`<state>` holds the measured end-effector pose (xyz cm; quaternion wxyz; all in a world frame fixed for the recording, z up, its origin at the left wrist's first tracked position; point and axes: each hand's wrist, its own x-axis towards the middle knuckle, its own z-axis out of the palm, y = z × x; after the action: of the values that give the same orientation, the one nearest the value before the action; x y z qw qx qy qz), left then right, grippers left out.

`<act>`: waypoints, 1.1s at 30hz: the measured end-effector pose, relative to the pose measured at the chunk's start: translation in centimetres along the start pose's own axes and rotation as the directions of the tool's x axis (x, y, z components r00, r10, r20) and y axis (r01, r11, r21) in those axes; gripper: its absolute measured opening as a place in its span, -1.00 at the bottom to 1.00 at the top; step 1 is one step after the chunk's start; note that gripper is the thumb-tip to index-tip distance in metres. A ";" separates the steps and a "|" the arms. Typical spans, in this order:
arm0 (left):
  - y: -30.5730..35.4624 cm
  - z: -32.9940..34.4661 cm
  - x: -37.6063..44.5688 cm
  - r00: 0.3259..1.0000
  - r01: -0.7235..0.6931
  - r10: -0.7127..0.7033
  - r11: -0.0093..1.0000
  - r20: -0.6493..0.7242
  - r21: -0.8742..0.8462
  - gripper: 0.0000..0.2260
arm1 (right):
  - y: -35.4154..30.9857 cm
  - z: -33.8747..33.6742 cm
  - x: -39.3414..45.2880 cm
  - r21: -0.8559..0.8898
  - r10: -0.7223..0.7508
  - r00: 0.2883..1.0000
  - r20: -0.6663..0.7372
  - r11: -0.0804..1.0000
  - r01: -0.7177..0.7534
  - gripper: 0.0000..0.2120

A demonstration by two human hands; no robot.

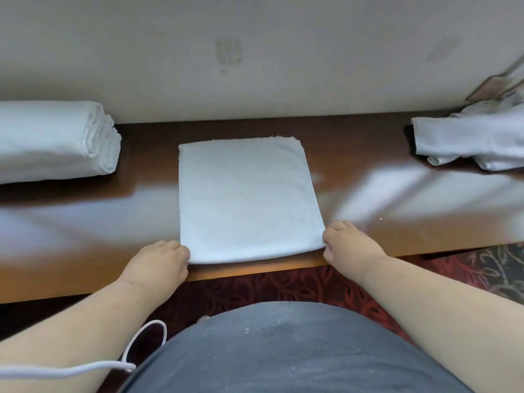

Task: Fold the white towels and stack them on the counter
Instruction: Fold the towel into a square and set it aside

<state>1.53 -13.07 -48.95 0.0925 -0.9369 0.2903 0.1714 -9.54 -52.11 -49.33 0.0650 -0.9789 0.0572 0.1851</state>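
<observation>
Pinching the folded towel (246, 199) flat on the counter (397, 231), at its near edge.
Our left hand (158, 260) and right hand (350, 241) grip its near corners; folded stack (54, 140) far left.

Folded stack (51, 140) cut off left.

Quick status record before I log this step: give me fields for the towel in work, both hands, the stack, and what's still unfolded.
towel in work: folded white towel lying flat on the counter, near edge at the counter's front
left hand: left hand pinches the towel's near left corner
right hand: right hand pinches the near right corner
stack: folded towels at far left on the counter, against the wall
unfolded: loose white towels heaped at far right
</observation>
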 end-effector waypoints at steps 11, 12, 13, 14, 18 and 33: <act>-3.7 -7.6 0.8 0.978 0.100 -0.183 0.841 -0.105 -0.531 -0.90 | -5.0 -6.4 -0.1 0.777 0.528 0.834 -0.162 0.590 -0.222 -0.89; -4.1 -8.1 1.2 0.971 0.087 -0.197 0.823 -0.138 -0.562 -0.90 | -5.3 -7.0 0.3 0.813 0.565 0.808 -0.169 0.543 -0.210 -0.87; -4.4 -8.4 1.5 0.960 0.076 -0.220 0.797 -0.171 -0.599 -0.90 | -5.7 -7.4 0.6 0.846 0.593 0.786 -0.172 0.498 -0.190 -0.85; -4.8 -8.6 1.8 0.948 0.068 -0.247 0.771 -0.199 -0.633 -0.89 | -6.0 -7.6 1.0 0.873 0.616 0.768 -0.177 0.459 -0.167 -0.84; -6.1 -8.9 2.9 0.943 0.058 -0.257 0.752 -0.210 -0.656 -0.80 | -6.4 -8.4 2.3 0.904 0.649 0.728 -0.221 0.416 -0.096 -0.78; -7.5 -11.5 13.6 0.925 0.070 -0.310 0.708 -0.220 -0.703 -0.74 | -4.4 -12.1 12.2 0.847 0.577 0.795 -0.187 0.505 -0.167 -0.61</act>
<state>19.43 -17.04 -42.83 -0.2899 -0.9445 0.1181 0.0998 6.65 -50.64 -42.23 0.4358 -0.8196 0.3629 -0.0814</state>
